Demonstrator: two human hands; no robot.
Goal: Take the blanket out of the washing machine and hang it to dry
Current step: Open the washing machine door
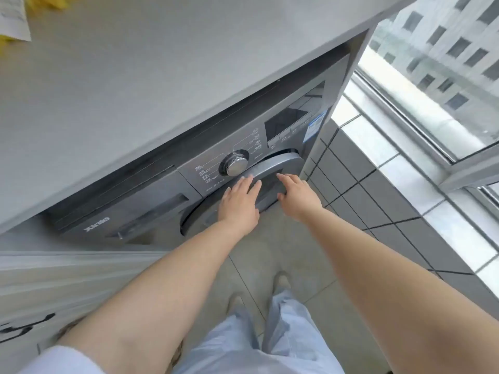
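A dark grey front-loading washing machine [151, 203] stands under a grey countertop [135, 76]. Its round door [280, 168] sits at the front right, below a silver dial [237, 165]. My left hand [239, 203] lies flat on the door with straight fingers. My right hand [298, 197] reaches to the door's right side, fingers extended onto its rim. I cannot tell if the door is ajar. The blanket is not visible.
A grey tiled low wall [378, 201] with a white sill runs along the right, under a window [445, 76]. My legs and feet stand on the beige tiled floor [270, 247]. Paper and something yellow [16, 20] lie at the countertop's far left.
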